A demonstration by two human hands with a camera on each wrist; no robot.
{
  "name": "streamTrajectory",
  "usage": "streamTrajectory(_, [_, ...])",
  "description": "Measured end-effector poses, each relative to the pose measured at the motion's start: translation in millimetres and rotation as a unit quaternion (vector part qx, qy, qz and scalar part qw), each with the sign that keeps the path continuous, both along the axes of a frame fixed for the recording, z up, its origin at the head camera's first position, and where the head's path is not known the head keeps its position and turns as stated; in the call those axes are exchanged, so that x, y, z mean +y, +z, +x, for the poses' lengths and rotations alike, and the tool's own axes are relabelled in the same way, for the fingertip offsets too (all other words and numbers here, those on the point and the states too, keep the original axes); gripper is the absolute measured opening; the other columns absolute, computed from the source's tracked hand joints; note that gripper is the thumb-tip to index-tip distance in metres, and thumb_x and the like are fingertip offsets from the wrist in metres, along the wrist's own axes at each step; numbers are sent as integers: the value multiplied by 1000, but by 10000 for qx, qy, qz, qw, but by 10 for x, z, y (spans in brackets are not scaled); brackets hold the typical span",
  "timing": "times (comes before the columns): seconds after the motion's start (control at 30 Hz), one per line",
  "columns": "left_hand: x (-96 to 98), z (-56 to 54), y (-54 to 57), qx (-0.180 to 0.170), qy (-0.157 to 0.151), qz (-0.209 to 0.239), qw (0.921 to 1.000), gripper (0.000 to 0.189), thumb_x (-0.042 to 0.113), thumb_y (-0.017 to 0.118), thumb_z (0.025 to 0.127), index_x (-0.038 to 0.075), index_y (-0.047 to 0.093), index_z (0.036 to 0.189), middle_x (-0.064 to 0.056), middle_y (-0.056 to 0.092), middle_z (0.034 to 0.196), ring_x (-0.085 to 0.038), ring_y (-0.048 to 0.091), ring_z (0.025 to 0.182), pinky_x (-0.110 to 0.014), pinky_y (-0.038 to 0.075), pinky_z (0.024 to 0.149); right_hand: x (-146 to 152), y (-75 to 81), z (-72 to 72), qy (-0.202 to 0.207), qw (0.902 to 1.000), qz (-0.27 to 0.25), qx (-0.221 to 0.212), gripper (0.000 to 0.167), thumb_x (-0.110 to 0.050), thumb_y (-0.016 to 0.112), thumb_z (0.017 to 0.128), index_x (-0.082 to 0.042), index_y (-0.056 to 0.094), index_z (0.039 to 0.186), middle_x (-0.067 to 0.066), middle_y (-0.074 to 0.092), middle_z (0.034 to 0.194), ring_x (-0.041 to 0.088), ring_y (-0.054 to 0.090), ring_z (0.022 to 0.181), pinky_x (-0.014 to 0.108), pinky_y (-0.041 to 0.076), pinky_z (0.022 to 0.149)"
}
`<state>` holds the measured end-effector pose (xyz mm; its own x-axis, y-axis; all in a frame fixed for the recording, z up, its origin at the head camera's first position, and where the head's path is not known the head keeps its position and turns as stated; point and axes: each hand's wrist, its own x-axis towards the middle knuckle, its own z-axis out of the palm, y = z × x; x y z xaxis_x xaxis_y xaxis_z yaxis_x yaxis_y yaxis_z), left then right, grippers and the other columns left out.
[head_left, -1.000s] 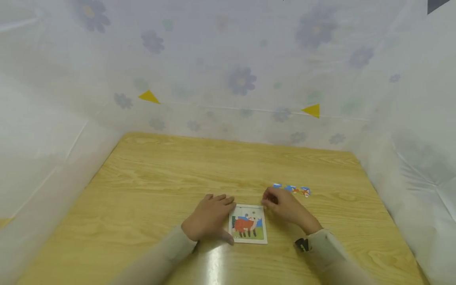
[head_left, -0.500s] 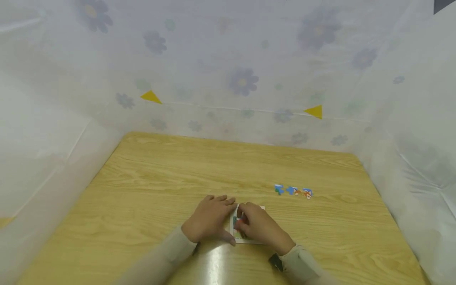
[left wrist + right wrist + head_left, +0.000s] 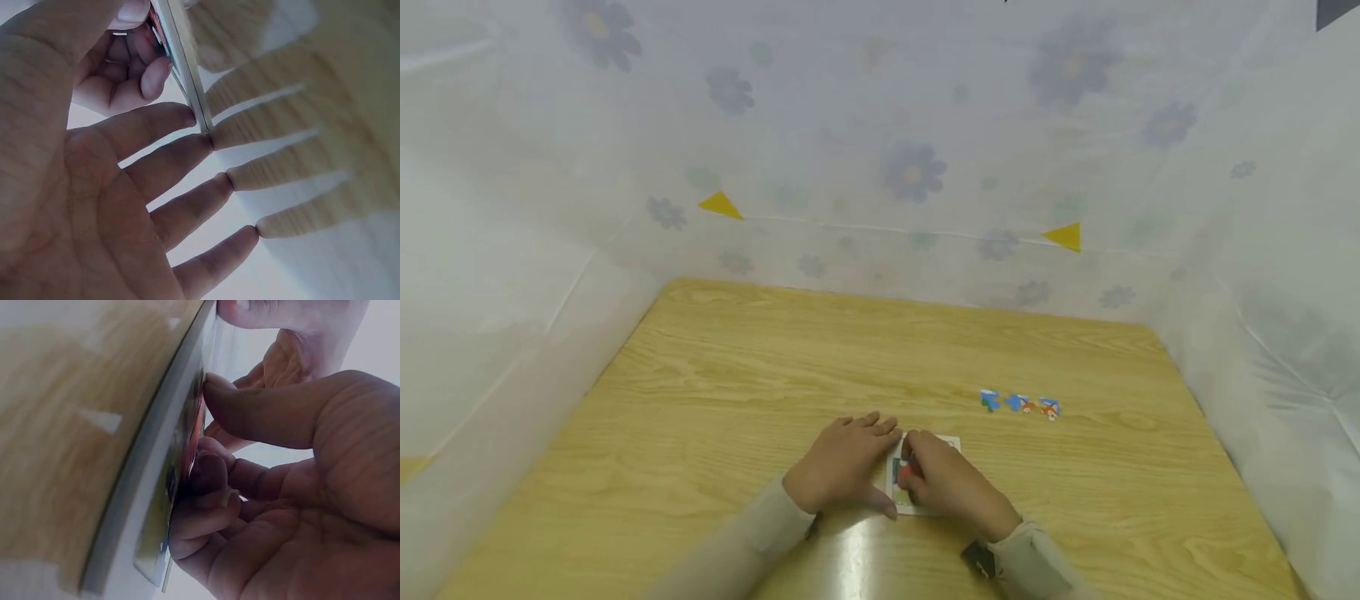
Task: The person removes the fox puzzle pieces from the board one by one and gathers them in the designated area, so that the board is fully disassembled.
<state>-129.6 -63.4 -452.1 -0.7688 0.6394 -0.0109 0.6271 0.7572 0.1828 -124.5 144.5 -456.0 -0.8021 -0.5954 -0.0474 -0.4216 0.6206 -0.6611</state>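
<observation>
A white-framed jigsaw puzzle with a red animal picture lies flat near the front of the table, mostly covered by the hands. My left hand spreads along its left side; in the left wrist view the fingertips rest on the tabletop, some right at the frame edge. My right hand is over the picture with bent fingers. Its thumb and fingertips meet the picture around a red part; I cannot tell whether they pinch a piece. At the back right lie three loose jigsaw pieces.
The wooden tabletop stretches away behind and to both sides of the puzzle. Pale flower-printed sheeting closes off the back and sides, with two yellow triangles on it.
My right hand has moved left and toward me, from the puzzle's upper right corner onto its picture, bringing the loose pieces into full view. The left hand has stayed in place.
</observation>
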Motion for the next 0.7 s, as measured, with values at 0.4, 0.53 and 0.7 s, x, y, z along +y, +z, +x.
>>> streamTrajectory(0.4, [-2,24,68,133,-60,-14,9999,108,73,83,65,9,56,148,-8,52,153,-32,52,139,-53,48,108,2,26,18,-57,9997,-231,8,22,-1,70,96,-5,50,103,2,51,92,11,50,75,23,47,61])
streamTrajectory(0.53, [-3,23,70,148,-64,-16,9999,108,73,82,65,9,56,149,-8,52,154,-32,51,140,-53,47,108,-4,27,11,-96,9991,-392,-101,18,3,65,97,-1,51,109,0,57,85,7,52,67,22,48,57])
streamTrajectory(0.7, [-2,29,64,126,-85,-7,9999,108,72,82,65,8,56,148,-8,51,154,-32,51,140,-53,47,109,3,26,23,-64,9995,-296,-106,10,3,63,98,-3,57,101,-2,58,83,8,52,69,23,48,59])
